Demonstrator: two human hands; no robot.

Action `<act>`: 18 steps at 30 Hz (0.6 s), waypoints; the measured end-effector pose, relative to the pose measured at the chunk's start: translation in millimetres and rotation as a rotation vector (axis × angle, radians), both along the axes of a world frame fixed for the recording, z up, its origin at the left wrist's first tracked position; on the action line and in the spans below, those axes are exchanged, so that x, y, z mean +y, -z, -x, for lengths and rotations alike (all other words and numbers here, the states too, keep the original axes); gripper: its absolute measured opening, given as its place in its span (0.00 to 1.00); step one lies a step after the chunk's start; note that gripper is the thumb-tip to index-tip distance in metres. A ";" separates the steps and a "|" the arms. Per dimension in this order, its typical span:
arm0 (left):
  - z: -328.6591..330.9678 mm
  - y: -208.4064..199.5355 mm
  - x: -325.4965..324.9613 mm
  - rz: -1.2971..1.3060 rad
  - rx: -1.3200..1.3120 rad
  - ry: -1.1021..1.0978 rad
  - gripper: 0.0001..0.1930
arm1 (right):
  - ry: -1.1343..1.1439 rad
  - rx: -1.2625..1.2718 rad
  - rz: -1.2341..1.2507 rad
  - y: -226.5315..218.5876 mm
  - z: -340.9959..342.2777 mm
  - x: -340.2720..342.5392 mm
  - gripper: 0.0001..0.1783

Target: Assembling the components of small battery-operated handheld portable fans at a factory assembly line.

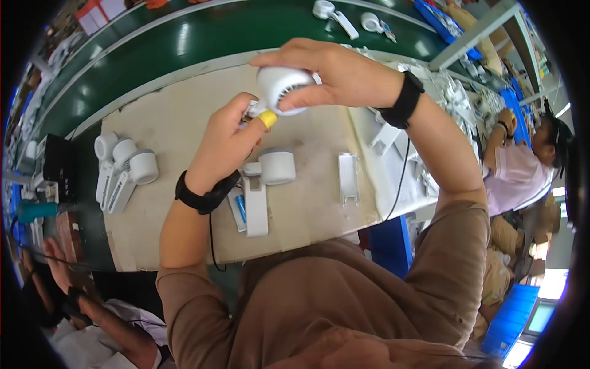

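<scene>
The held white housing (275, 83) looks smooth plastic (satin, perhaps: it's blurred); the green surface (212, 38) is glossy.

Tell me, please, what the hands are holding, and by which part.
The right hand holds a white fan head by its round body. The left hand grips a small white part beside it; the exact place is hidden.

On the table (319, 206), three fans (125, 149) left, another fan (277, 166) mid-table, a casing (348, 178) right of it.
</scene>
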State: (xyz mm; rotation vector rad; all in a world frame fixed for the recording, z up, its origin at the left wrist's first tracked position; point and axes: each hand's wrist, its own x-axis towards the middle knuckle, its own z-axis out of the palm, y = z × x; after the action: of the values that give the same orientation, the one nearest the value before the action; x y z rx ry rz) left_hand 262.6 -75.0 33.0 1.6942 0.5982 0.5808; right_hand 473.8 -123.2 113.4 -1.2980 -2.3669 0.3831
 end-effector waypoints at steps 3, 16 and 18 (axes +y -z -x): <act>-20.0 5.3 4.5 0.221 -0.181 0.048 0.08 | 0.159 0.185 -0.005 25.9 -28.3 -16.8 0.29; 14.0 11.9 43.9 0.352 -0.563 -0.156 0.16 | -0.265 -0.394 0.041 107.0 -36.2 -133.2 0.26; 19.0 4.5 38.5 0.419 -0.551 -0.185 0.17 | -0.279 -0.322 0.020 98.5 -31.8 -122.0 0.27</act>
State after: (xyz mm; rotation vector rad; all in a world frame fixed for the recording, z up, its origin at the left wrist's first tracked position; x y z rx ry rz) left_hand 243.7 -36.5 28.5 1.0290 0.4358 0.9418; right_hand 505.6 -245.3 14.9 -1.1075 -2.8344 0.2967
